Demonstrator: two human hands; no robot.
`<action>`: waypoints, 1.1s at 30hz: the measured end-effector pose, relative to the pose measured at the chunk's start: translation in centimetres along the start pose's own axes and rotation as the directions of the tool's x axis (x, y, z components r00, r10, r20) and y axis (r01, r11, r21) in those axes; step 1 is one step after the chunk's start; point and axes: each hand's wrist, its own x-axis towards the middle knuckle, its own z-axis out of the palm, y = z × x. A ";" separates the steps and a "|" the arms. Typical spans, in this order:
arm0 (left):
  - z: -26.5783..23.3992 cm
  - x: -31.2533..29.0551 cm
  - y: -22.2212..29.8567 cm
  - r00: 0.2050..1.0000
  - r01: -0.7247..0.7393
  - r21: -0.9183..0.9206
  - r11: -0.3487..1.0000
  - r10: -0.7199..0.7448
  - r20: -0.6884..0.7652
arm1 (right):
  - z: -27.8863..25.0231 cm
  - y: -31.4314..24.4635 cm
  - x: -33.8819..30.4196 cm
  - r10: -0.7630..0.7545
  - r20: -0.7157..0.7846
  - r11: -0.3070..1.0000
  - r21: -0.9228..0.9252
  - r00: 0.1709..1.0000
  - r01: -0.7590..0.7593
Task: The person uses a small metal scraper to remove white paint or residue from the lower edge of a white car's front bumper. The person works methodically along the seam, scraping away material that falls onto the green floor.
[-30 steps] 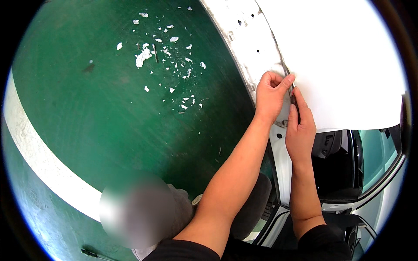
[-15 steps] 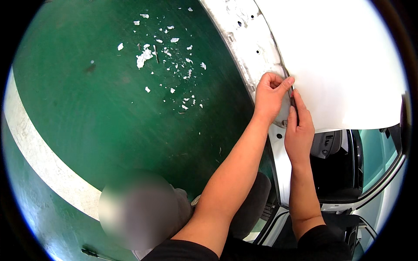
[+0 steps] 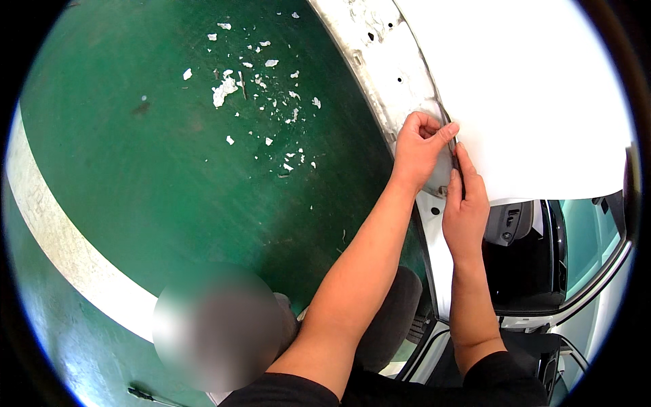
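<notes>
A thin dark strip, like a rubber seal (image 3: pixel 437 95), runs along the seam between a smooth white panel (image 3: pixel 536 102) and a scuffed, holed white metal edge (image 3: pixel 380 64) of a car. My left hand (image 3: pixel 420 146) is closed at this seam, its thumb pressed on the strip and its other fingers curled over the metal edge. Just nearer to me, my right hand (image 3: pixel 466 210) pinches the same strip between thumb and forefinger. The fingers partly hide the strip there.
White flakes (image 3: pixel 224 89) lie scattered on the green floor (image 3: pixel 135 176), which a white painted line (image 3: pixel 74 251) crosses. A dark thin tool (image 3: pixel 142 393) lies at the lower left. The car's dark interior (image 3: pixel 519 278) shows at lower right. A blurred round patch (image 3: pixel 217 325) covers something nearby.
Almost nothing differs. The car edge and both hands sit very slightly shifted in the picture; both hands keep their hold at the seam.
</notes>
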 end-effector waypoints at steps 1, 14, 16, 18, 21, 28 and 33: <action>-0.2 0.0 0.1 1.000 0.000 0.002 1.000 0.000 0.004 | 0.1 0.1 0.0 -0.013 -0.001 1.000 0.011 1.000 0.013; -0.8 0.3 -0.4 0.998 -0.049 0.044 0.998 0.047 0.040 | 0.1 0.1 -0.4 -0.019 -0.005 0.999 0.036 1.000 0.019; -0.7 0.2 -0.4 0.998 -0.048 0.046 0.998 0.045 0.048 | -0.1 0.1 -0.6 -0.007 -0.002 1.000 0.029 1.000 0.007; -0.8 0.0 -0.4 0.998 -0.034 0.066 0.997 0.031 0.051 | -0.2 0.2 -1.0 0.013 0.010 1.000 0.019 1.000 -0.013; -0.9 0.2 -0.5 0.997 -0.043 0.047 0.998 0.039 0.071 | -0.1 0.0 -0.8 -0.006 -0.006 0.999 0.036 1.000 0.006; -1.2 0.5 -1.0 0.995 -0.062 0.077 0.995 0.055 0.081 | 0.1 0.4 -1.1 -0.008 -0.014 0.999 0.052 1.000 0.009; -1.2 0.3 -1.1 0.995 -0.067 0.113 0.991 0.058 0.086 | 0.0 0.6 -1.6 0.003 -0.020 1.000 0.023 1.000 -0.002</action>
